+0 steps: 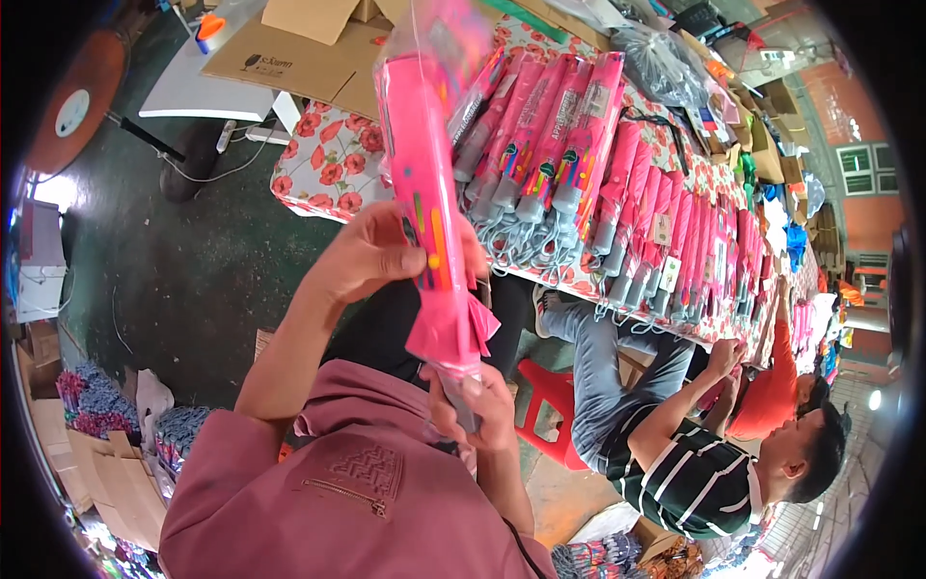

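Observation:
Upright in front of me is a pink folded umbrella (415, 164) with small multicoloured marks, clear plastic film (453, 48) covering its upper part. My left hand (371, 256) closes around its middle, thumb on the front and some fingers hidden behind. Lower down, my right hand (482, 405) grips the grey handle (461, 400). Loose pink fabric (453, 333) flares out just above that handle. Beyond it, rows of similar pink umbrellas (550, 135) with grey handles and cord loops lie on the table.
A flower-patterned cloth covers the table (323, 164), with a cardboard box (299, 63) on it. To my right, a co-worker in a striped shirt (685, 473) sits by a red stool (550, 415); another person wears orange (772, 386). Bundled umbrellas (96, 400) stand at lower left.

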Available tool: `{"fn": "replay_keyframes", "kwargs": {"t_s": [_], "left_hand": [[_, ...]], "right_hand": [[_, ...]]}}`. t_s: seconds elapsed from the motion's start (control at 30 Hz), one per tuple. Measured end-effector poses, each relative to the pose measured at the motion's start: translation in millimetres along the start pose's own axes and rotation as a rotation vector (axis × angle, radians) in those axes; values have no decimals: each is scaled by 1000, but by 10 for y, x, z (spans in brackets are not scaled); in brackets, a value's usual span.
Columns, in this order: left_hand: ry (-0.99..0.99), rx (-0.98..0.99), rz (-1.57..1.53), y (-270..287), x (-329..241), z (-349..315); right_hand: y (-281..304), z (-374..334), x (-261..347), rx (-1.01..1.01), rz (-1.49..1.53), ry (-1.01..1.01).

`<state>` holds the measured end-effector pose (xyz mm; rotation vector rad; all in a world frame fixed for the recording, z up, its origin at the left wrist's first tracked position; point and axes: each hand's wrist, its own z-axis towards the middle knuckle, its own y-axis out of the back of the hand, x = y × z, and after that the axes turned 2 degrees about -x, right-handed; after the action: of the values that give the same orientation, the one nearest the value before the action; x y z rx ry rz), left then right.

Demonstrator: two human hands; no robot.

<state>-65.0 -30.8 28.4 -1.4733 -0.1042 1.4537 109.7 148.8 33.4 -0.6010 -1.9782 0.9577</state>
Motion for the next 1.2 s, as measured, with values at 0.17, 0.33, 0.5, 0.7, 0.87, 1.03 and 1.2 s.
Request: {"fn": "replay_keyframes", "kwargs": {"t_s": [0.17, 0.33, 0.5, 0.7, 0.87, 1.03, 1.2], "left_hand": [[51, -496, 181, 27, 30, -59], [129, -613, 282, 100, 35, -282], [-2, -728, 104, 203, -142, -193], [6, -772, -33, 197, 2, -256], [57, -778, 36, 84, 161, -266], [142, -786, 72, 10, 292, -267], [229, -811, 68, 15, 319, -264]], "right_hand": [[-109, 243, 107, -410, -912, 347], [-78, 280, -1, -512, -1302, 637], [131, 174, -30, -345, -1077, 381], [362, 36, -148, -274, -632, 22], [448, 284, -110, -327, -505, -99], [418, 465, -198, -469, -331, 97], [178, 539, -191, -521, -399, 299]]}}
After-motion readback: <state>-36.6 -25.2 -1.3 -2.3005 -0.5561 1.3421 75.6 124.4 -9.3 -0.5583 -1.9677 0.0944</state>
